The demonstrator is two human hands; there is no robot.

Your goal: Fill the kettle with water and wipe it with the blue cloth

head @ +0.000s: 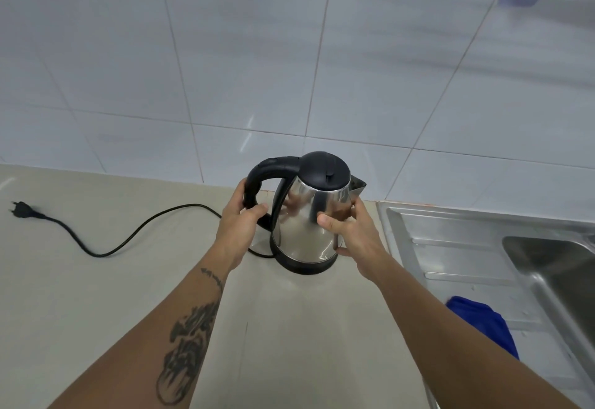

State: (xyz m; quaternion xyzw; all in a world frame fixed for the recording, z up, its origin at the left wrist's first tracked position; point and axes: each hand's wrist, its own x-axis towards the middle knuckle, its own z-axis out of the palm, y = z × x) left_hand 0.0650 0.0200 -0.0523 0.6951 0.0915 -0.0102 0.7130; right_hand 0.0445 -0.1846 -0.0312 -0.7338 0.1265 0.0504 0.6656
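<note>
The kettle (pixel 309 215) stands upright on its black base, on the pale surface (pixel 96 296) near the tiled wall, just left of the steel sink (pixel 483 247). You already have both hands on it. Your left hand (pixel 240 215) curls round the black loop handle, thumb across the front of it. Your right hand (pixel 351 231) cups the polished body on the spout side, thumb pressed to the metal and fingers wrapped behind.

Expect it to feel light for now, since it is probably empty, and much heavier once filled. The steel wall is stiff but smooth and likely slippery, more so when wet, so carry the weight by the handle and use the right hand only to steady. The base may stay behind or lift with it; I cannot tell which.

It looks like a mirror-bright, tapering steel jug with a black domed lid, shut, a small pointed spout facing the sink, and a black band at the foot. Your fingers are reflected in its side.

A black cord (pixel 128 238) runs left from the base to an unplugged plug (pixel 21 208). The blue cloth (pixel 483 325) lies on the sink's drainer, partly hidden by your right forearm.
</note>
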